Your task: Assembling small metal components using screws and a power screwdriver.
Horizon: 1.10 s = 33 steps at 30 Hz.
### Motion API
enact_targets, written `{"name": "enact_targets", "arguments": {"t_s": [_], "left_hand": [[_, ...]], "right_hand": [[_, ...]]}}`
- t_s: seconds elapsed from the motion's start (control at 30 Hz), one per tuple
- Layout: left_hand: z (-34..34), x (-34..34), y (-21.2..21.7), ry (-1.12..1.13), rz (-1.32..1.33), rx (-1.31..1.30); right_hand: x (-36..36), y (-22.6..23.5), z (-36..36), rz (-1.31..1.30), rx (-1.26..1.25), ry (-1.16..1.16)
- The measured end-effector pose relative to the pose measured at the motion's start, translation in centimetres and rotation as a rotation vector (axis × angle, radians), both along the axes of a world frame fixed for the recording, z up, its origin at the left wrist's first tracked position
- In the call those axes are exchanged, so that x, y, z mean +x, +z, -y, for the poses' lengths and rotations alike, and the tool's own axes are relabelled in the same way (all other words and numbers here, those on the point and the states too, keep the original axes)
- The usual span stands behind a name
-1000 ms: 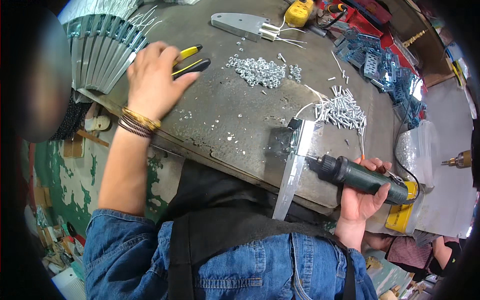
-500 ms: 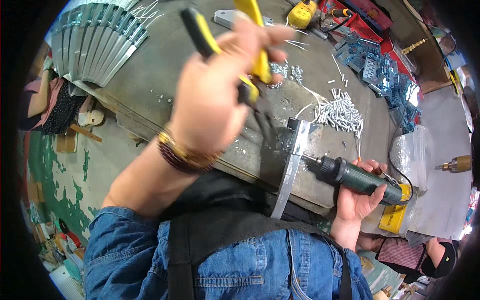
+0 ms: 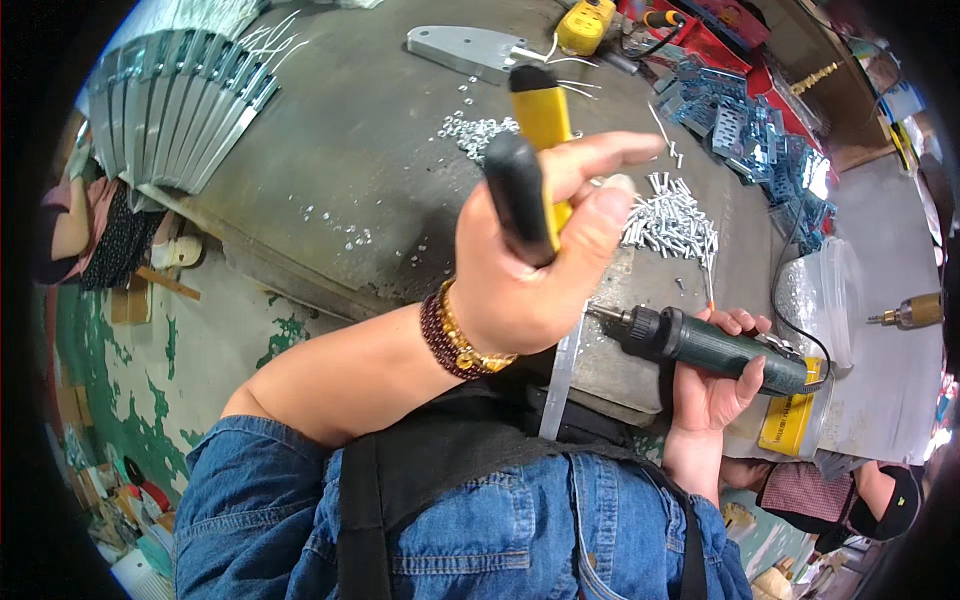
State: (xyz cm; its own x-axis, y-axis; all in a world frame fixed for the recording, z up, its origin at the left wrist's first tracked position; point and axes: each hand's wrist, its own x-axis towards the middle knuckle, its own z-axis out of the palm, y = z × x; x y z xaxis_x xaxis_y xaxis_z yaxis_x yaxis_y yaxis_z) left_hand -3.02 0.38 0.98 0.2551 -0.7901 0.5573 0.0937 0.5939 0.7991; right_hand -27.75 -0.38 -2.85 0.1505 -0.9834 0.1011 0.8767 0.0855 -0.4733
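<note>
My left hand (image 3: 525, 270) is closed round the yellow and black handles of pliers (image 3: 541, 112), its index finger stretched out to the right; the jaws are hidden behind the hand. Dark green with a black collar, an electric screwdriver (image 3: 725, 352) lies in my right hand (image 3: 708, 392), its bit pointing left. The bit's tip reaches the edge of a narrow metal bar (image 3: 562, 385), which runs from my lap up to the bench edge. My left hand covers the bar's upper end. Beyond the hands lie a heap of silver screws (image 3: 672, 222) and a scatter of small nuts (image 3: 474, 134).
Finished-looking metal bars (image 3: 185, 110) with white wires fan out at far left. A grey tapered piece (image 3: 460, 48) and a yellow device (image 3: 585, 25) lie at the back. Blue metal brackets (image 3: 745, 130), a plastic tub (image 3: 825, 305) and another driver (image 3: 910, 313) are at right. Co-workers sit either side.
My left hand has moved right and down with the pliers, and now covers the bar's upper end. The right hand and screwdriver have hardly moved.
</note>
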Motion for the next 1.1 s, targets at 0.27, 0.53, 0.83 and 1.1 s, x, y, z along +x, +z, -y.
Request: {"name": "enact_targets", "arguments": {"t_s": [0.27,0.53,0.83,1.1], "left_hand": [[0.2,1.0,0.1,0.054,0.225,-0.096],[0.1,1.1,0.0,0.053,0.191,-0.104],[-0.4,2.7,0.6,-0.021,0.067,-0.110],[-0.5,11.4,2.4,0.607,1.186,0.375]], "right_hand": [[0.4,0.4,0.4,-0.024,-0.002,0.011],[0.0,0.0,0.6,-0.070,-0.131,0.042],[-1.9,6.5,2.4,-0.198,-0.680,0.203],[-8.2,8.6,10.1,-2.117,-0.313,-0.533]]}}
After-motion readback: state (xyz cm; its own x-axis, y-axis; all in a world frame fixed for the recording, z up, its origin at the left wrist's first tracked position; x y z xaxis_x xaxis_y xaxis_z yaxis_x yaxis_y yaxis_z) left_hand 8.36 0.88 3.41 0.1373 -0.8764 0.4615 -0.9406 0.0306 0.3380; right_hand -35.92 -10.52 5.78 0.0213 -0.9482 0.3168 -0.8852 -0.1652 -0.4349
